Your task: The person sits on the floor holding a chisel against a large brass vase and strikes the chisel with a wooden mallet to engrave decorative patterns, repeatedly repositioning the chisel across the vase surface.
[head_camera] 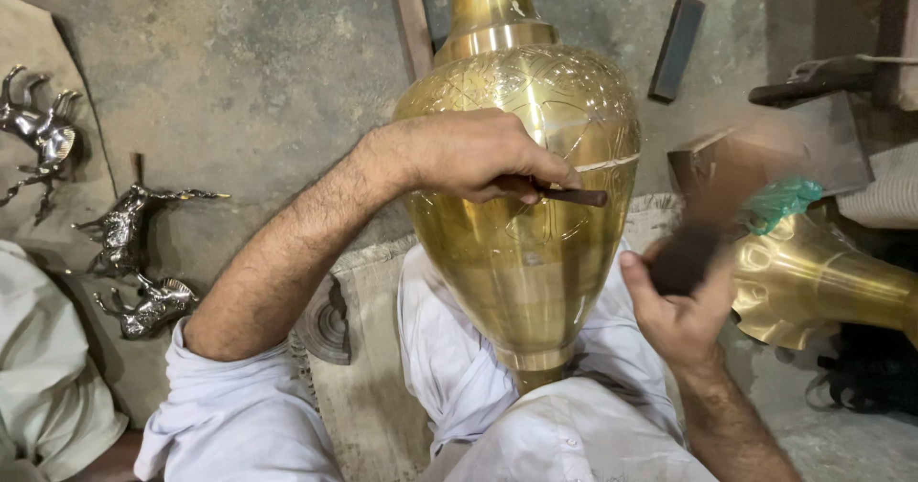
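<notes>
Only one camera is giving a view here, the one sitting on the person's head. It is looking steeply down over the person's own lap and is facing forward, away from the body. It is standing very near to the work: the brass vase [524, 205] is filling the middle of the frame, and its neck is running out of the top edge. The left hand [478, 157] and the right hand [674, 295] are entering from the bottom corners with the forearms. The concrete floor [249, 71] is taking the upper left part. No second view is sharing this scene.
</notes>
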